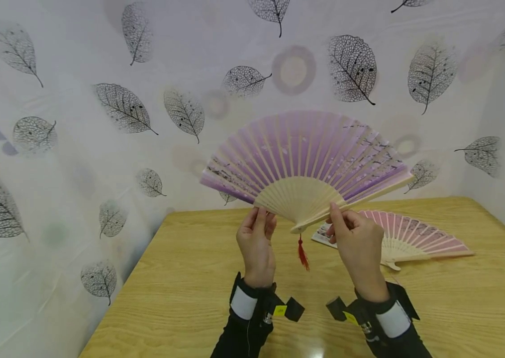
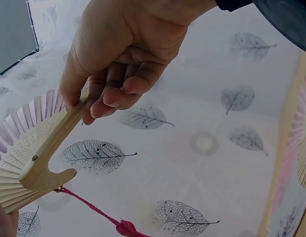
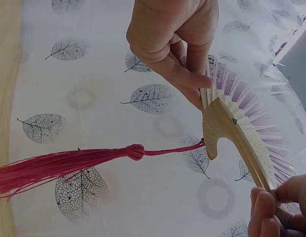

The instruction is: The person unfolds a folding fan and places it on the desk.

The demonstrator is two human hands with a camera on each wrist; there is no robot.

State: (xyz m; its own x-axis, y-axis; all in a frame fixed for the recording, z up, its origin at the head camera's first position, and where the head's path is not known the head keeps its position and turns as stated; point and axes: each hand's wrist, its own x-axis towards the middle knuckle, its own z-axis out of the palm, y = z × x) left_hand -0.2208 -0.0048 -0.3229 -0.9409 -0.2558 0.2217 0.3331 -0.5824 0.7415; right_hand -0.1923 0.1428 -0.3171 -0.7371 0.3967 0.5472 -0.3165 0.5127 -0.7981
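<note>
A purple folding fan (image 1: 299, 144) is spread wide above the table, its pale wooden ribs meeting at a pivot at the bottom. My left hand (image 1: 257, 248) pinches its left outer rib between thumb and fingers, and my right hand (image 1: 360, 248) pinches the right one. In the left wrist view, the thumb and fingertips of the left hand (image 2: 128, 54) grip a wooden guard stick (image 2: 54, 138). From the pivot end hangs a red tassel (image 1: 303, 254), seen large in the right wrist view. Blossom-like prints cover parts of the purple cloth.
A second fan, pink and spread open (image 1: 413, 236), lies on the wooden table (image 1: 176, 278) behind my right hand, partly hidden by it. White cloth with a leaf print (image 1: 180, 164) hangs behind and to the left of the table.
</note>
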